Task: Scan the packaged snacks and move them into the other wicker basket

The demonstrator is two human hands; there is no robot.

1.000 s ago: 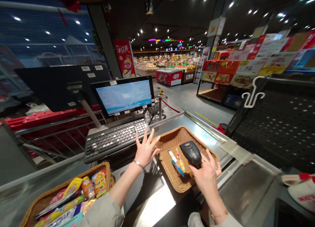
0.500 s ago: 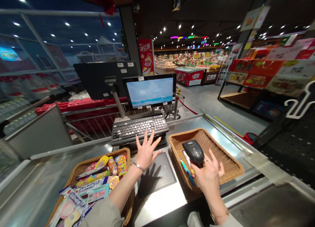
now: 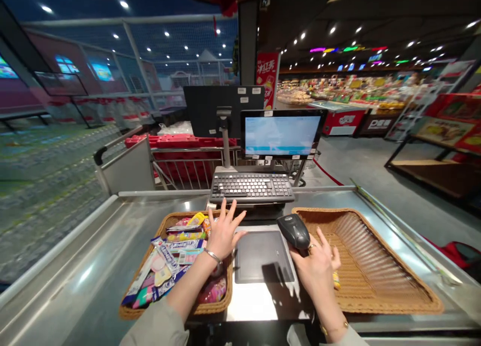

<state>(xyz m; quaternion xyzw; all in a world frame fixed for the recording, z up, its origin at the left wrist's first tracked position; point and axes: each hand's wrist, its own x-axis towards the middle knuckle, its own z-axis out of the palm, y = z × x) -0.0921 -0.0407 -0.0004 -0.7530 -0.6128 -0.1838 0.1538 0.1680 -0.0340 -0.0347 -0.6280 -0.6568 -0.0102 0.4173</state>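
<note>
My left hand is open, fingers spread and pointing forward, holding nothing. It hovers over the right edge of a wicker basket full of packaged snacks. In my right hand is a black barcode scanner, its head pointing forward and left. That hand is at the left side of a second wicker basket, where a small yellow packet shows beside my fingers. My palm and the scanner hide part of this basket. A dark flat plate lies between the two baskets.
A keyboard sits at the counter's far edge under a lit monitor. A second screen shows its back to me. Beyond are a metal railing and a red freezer. The steel counter extends left.
My view has turned left, and both hands have swung left with it. The left hand has gone from in front of the keyboard to the snack basket's edge. The scanner stays in my right hand.
</note>
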